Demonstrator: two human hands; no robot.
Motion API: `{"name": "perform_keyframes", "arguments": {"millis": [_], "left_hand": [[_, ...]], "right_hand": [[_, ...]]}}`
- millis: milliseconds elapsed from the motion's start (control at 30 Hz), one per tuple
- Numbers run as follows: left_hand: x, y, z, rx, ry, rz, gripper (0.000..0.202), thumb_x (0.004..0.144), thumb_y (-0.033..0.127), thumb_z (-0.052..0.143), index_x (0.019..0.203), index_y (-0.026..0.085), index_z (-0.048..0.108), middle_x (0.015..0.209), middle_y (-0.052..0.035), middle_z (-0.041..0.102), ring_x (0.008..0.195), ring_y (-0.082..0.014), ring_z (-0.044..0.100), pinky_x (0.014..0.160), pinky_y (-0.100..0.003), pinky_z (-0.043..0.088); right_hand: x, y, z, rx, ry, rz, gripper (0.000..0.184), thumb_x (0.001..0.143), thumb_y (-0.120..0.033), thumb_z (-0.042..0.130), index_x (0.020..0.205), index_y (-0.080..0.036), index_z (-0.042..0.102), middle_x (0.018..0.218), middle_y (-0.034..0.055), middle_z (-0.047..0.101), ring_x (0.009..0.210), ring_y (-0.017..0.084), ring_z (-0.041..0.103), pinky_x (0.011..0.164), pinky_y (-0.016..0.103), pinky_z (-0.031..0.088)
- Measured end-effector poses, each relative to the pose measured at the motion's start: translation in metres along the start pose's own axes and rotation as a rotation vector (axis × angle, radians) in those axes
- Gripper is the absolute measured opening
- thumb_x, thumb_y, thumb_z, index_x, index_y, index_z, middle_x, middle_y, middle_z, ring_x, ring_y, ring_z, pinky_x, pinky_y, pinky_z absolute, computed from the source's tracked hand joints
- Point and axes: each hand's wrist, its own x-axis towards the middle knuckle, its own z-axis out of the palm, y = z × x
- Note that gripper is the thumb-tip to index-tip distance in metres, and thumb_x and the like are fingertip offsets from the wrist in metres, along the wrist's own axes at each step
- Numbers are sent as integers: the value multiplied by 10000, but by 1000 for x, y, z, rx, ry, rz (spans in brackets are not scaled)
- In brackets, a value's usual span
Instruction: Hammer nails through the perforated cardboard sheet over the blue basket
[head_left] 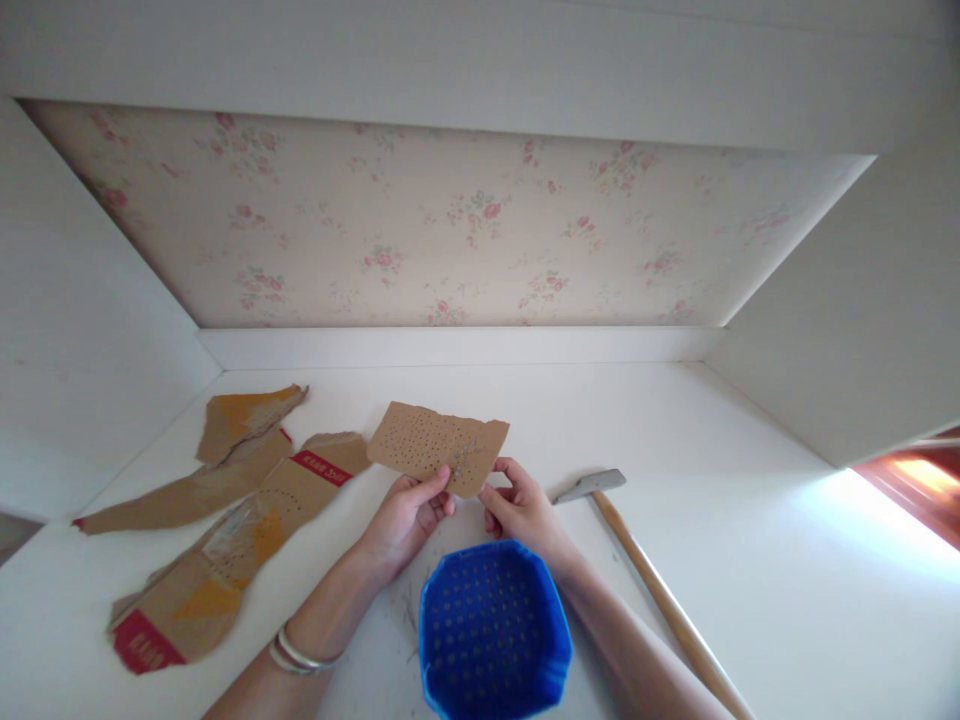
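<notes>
papered back wall (450,230) and white side panels enclose a recess; condition unremarkable. white bench (750,560) carries all items noted below. at the left of the bench lie torn cardboard pieces (225,540), brown with red and yellow print, at least 3 in number, overlapping; the nearest one shows rows of small holes. at the right lies a hammer (652,580), head toward the back wall and wooden handle running to the lower edge of the view, untouched, near the right forearm. nearest the person, between the 2 forearms, stands a blue tub (491,635) whose visible face is dotted with holes or studs; which, cannot be told. the perforated card (427,440) is held up clear of the bench, just beyond the tub, and is pierced over most of its face, the right end plain. a greyish cluster near its lower edge is too small to identify. left hand (405,520): grip closed on the card's lower edge, thumb against fingers. right hand (525,510): grip narrow, pinching the lower right corner. bangles (300,655) on the left wrist. assessment: piercing appears largely done; the plain end remains.
</notes>
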Motion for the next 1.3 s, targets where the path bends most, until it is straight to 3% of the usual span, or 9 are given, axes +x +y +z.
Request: {"name": "perform_keyframes", "arguments": {"millis": [133,300,467,567,767,933,1067,1300], "left_hand": [[-1,-2,-2,49,-26,-10,241,733,315,836,832,122,731,804,-31,667,553,-68,522,513,-195,451],[-2,-6,-2,93,-30,-23,205,730,258,834,824,101,741,797,-60,676,625,-108,561,515,-199,455],[-2,-6,-1,98,-2,-8,222,731,263,825,879,117,745,846,-72,696,696,-141,598,522,-208,471],[-2,-5,0,95,9,-6,233,721,278,827,867,119,740,821,-70,696,685,-145,596,517,-212,474],[-2,-5,2,181,22,0,266,700,328,830,842,128,727,772,-56,688,643,-140,594,495,-209,446],[-2,-8,-2,267,15,20,271,737,352,799,664,122,676,554,-1,597,398,-52,405,404,-204,264],[-3,-10,-7,343,9,47,368,799,373,759,552,137,623,409,17,492,388,-69,394,432,-233,238],[-4,-12,-5,352,32,78,279,771,360,794,675,134,661,523,12,570,399,-57,399,432,-236,212]], "right_hand": [[1,-2,-1,-24,4,-7,288,898,-441,584,1107,-262,499,502,-109,555,407,102,499,398,186,402],[-2,-2,0,-103,22,-5,239,907,-315,516,1126,-237,572,450,-112,518,371,101,482,378,180,392],[-5,-3,3,-240,85,-80,134,866,-205,507,859,-228,639,496,-82,538,402,99,522,401,182,404],[-5,-5,3,-308,80,-129,173,852,-160,500,738,-225,613,528,-74,533,413,94,528,416,183,405],[-1,0,-1,-361,71,-227,258,830,-124,485,620,-211,607,710,-25,551,484,93,537,443,198,404],[-3,1,-2,-365,85,-256,318,871,-172,481,594,-229,626,623,-31,507,513,118,505,477,217,390],[-5,1,-2,-357,113,-258,323,881,-212,488,595,-236,635,580,-37,483,495,126,484,469,226,369],[-5,-1,-3,-330,131,-275,296,834,-171,517,589,-229,673,595,-35,504,509,121,473,489,228,369]]}}
